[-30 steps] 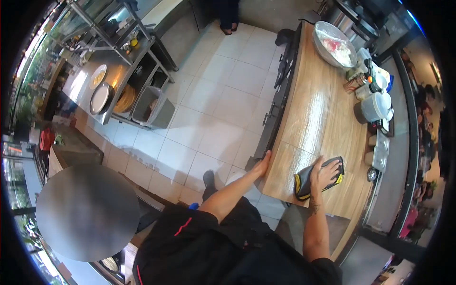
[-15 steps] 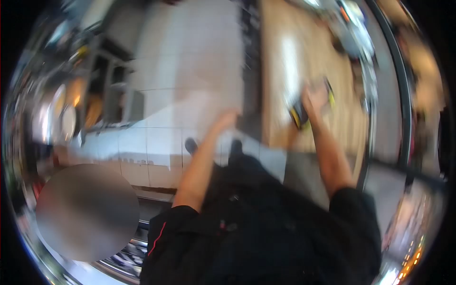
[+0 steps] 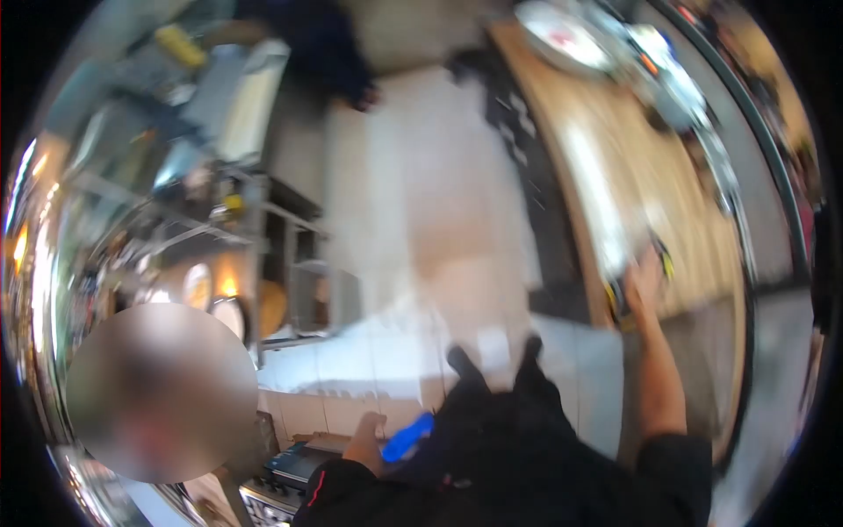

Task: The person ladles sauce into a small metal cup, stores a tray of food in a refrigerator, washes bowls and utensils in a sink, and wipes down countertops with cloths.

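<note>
My right hand (image 3: 645, 277) is at the near end of the wooden counter, closed around a black-and-yellow object (image 3: 665, 256). Dark and yellow parts of it show on both sides of the hand; its kind is too blurred to name. Low beside my body is my left hand (image 3: 369, 426), its fingers smeared by motion. A bright blue item (image 3: 408, 437) shows just right of it against my dark clothing. Whether the left hand touches it I cannot tell.
The wooden counter (image 3: 606, 149) runs along the right, with a large pale bowl (image 3: 564, 37) at its far end. Metal shelving (image 3: 299, 228) stands on the left of the tiled floor (image 3: 439, 184). Another person in dark clothing (image 3: 307, 53) is at the far end.
The view has turned left, so the counter sits farther right. My left hand has drawn back toward my body, and the blue item has come into view. My right hand stays on the black-and-yellow object.
</note>
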Demonstrator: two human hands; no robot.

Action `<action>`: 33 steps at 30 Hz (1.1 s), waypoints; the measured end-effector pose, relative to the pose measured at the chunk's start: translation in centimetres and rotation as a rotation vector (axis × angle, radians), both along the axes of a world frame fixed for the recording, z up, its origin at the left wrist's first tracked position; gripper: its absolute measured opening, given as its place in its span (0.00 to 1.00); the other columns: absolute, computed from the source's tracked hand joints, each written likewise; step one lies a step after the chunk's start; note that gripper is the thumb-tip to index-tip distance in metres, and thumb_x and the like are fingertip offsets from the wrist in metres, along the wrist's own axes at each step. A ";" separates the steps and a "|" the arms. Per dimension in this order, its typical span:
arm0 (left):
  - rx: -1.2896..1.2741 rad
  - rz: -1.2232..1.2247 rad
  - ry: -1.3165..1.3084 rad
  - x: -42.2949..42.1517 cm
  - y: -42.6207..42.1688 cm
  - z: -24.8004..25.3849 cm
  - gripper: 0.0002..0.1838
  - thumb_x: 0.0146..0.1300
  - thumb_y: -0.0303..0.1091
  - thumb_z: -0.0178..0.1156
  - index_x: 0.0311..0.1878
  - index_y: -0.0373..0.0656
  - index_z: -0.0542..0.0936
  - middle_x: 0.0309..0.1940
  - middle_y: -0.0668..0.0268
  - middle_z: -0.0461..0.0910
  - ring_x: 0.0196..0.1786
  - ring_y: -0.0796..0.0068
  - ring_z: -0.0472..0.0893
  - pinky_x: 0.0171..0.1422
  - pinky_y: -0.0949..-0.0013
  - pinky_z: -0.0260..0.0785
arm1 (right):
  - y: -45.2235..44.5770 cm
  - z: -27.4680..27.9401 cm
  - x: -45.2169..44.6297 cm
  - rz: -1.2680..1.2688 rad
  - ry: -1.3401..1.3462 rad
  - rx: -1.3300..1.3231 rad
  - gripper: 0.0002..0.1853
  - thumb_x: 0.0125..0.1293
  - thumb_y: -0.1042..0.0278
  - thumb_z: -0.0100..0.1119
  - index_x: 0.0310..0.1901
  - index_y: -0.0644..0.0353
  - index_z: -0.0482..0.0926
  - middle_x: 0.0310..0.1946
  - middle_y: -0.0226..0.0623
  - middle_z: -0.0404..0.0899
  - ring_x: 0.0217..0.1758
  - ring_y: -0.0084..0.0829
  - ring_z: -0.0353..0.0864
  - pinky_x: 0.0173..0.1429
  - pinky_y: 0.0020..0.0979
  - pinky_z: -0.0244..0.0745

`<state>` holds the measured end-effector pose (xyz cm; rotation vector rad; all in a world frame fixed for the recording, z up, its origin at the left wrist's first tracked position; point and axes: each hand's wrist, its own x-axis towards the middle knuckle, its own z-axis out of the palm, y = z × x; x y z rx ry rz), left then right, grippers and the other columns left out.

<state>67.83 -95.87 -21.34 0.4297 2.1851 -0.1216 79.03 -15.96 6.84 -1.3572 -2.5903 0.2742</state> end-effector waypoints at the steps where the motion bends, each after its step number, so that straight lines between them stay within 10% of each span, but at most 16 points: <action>1: -0.022 0.055 0.095 -0.6 -0.6 -0.1 0.21 0.76 0.37 0.48 0.62 0.40 0.84 0.64 0.45 0.83 0.69 0.45 0.81 0.71 0.46 0.75 | 1.0 -2.9 2.2 0.105 -0.006 0.173 0.38 0.79 0.50 0.52 0.83 0.64 0.61 0.83 0.55 0.62 0.85 0.56 0.60 0.87 0.51 0.52; 6: -0.018 -0.098 0.013 -6.0 4.2 0.0 0.22 0.76 0.37 0.46 0.57 0.39 0.88 0.58 0.47 0.87 0.63 0.48 0.86 0.66 0.42 0.78 | -5.4 -3.0 -0.7 -0.067 -0.147 0.096 0.43 0.80 0.46 0.49 0.87 0.58 0.48 0.88 0.48 0.49 0.88 0.55 0.52 0.86 0.61 0.46; 10: 0.649 1.122 -0.067 -4.5 14.6 2.5 0.23 0.72 0.48 0.56 0.54 0.40 0.89 0.47 0.51 0.91 0.44 0.55 0.90 0.52 0.47 0.82 | -6.4 -3.5 -4.5 0.029 -0.173 0.134 0.46 0.80 0.38 0.47 0.87 0.61 0.48 0.87 0.50 0.51 0.88 0.54 0.52 0.86 0.61 0.47; 24: 0.340 0.772 0.267 6.8 12.6 1.5 0.28 0.73 0.52 0.51 0.37 0.34 0.89 0.34 0.50 0.90 0.36 0.50 0.90 0.51 0.49 0.84 | 3.5 -6.0 -20.4 0.248 -0.193 0.400 0.61 0.58 0.49 0.73 0.86 0.65 0.47 0.86 0.50 0.53 0.83 0.53 0.61 0.78 0.59 0.65; 33: 0.215 1.545 -0.320 11.3 10.6 4.0 0.17 0.72 0.47 0.59 0.44 0.45 0.89 0.38 0.57 0.88 0.35 0.65 0.87 0.37 0.53 0.84 | 9.8 -13.4 -21.4 0.548 0.102 0.265 0.41 0.69 0.56 0.54 0.81 0.66 0.61 0.79 0.63 0.65 0.80 0.62 0.66 0.77 0.59 0.69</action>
